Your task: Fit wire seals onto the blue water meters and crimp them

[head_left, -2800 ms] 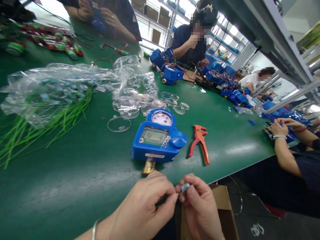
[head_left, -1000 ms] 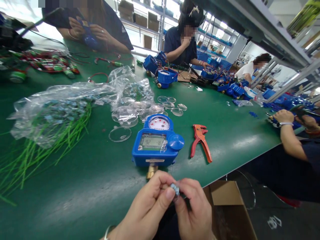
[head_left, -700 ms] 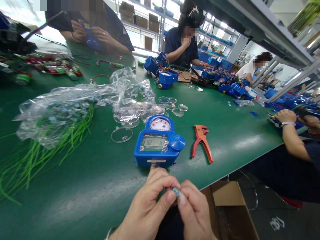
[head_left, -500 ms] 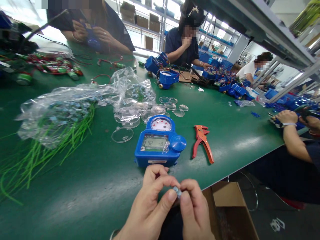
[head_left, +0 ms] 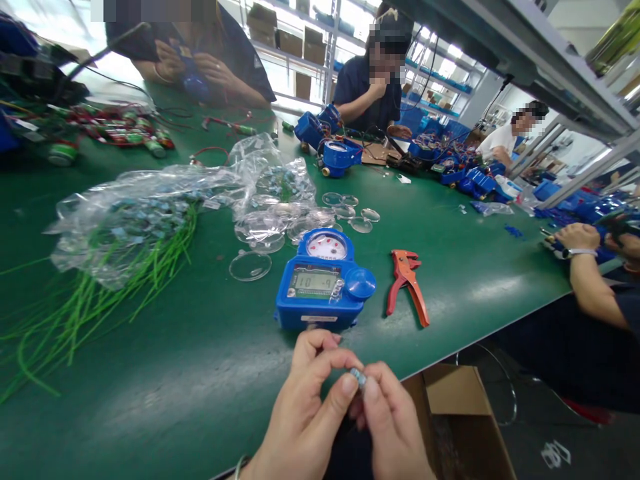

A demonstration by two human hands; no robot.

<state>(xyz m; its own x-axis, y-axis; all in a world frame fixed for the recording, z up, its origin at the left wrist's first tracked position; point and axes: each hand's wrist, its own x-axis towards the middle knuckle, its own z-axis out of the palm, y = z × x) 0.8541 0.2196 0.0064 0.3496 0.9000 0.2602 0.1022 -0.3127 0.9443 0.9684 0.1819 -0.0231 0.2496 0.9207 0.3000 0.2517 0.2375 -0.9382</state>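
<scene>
Between the fingertips of my left hand (head_left: 313,400) and my right hand (head_left: 393,417) is a small light-blue plastic seal (head_left: 359,377). Both hands are closed in a pinch on it, and my fingers partly cover it. Just beyond them a blue water meter (head_left: 320,319) sits on the green table, its display and round dial facing up. Orange-red wire strippers (head_left: 409,287) lie right of the meter. At the left, a clear plastic bag (head_left: 107,193) holds many similar light-blue pieces with long green wires (head_left: 120,300) trailing out.
Clear round covers (head_left: 250,266) lie behind the meter. More blue meters (head_left: 340,157) and battery packs with red wires (head_left: 125,127) stand farther back. Co-workers sit across the table and at the right. An open cardboard box (head_left: 457,393) is below the table edge.
The digits on the meter's display have changed. The whole view has shifted slightly. My hands keep pinching the seal, with only small finger movement.
</scene>
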